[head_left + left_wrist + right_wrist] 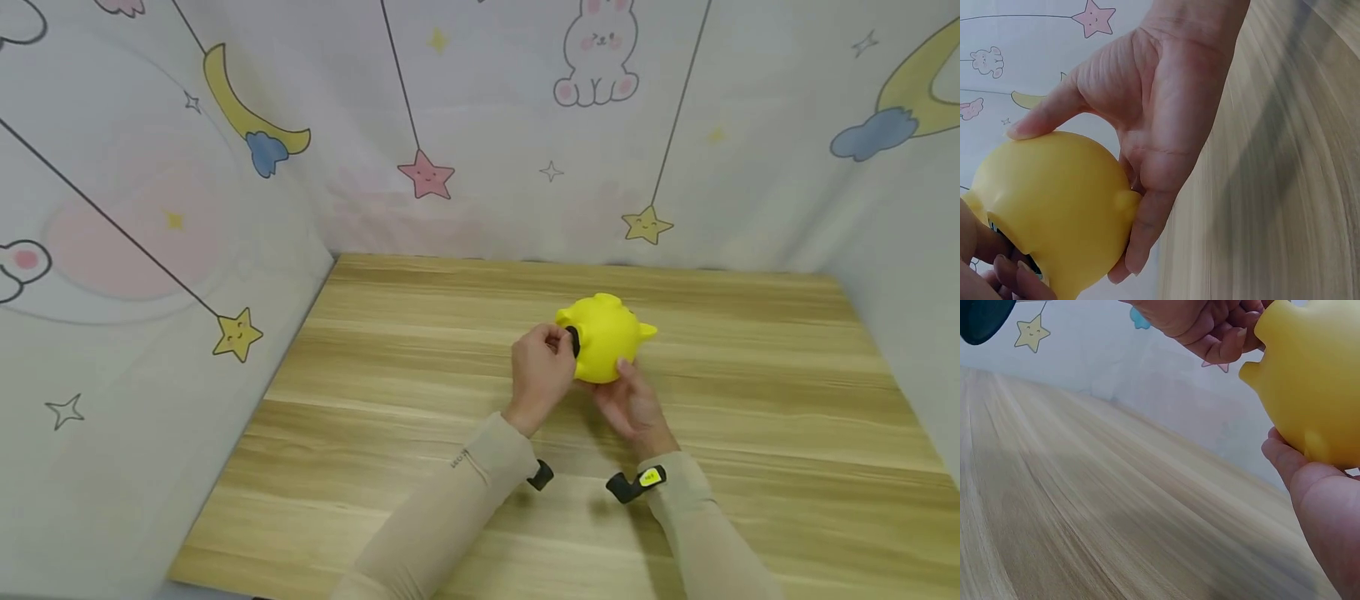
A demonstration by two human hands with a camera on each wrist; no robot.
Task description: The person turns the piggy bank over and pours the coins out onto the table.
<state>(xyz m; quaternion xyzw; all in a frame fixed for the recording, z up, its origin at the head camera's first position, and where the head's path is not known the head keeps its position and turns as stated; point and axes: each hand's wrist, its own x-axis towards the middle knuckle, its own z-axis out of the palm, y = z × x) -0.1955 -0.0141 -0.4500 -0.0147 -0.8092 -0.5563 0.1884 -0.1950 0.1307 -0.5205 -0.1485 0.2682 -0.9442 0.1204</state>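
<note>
Shows a white backdrop [487, 225] printed with stars, moons and a bunny, behind a wood-grain table [375, 467]. Holds a round, knobbed yellow toy [603, 337] between both hands, raised above the table. Cups the curve with the right hand [633, 404], thumb well apart from the other fingers, wrapped around the body. Presents a black part [574, 342] to the left hand [543, 371], fingers curled and bunched close, apparently pinching there; cannot tell plug from opening. Seems about midway: lifting and steadying done, work at the black part probably unfinished. Leaves, at a guess, finishing there, then setting the yellow toy down.
</note>
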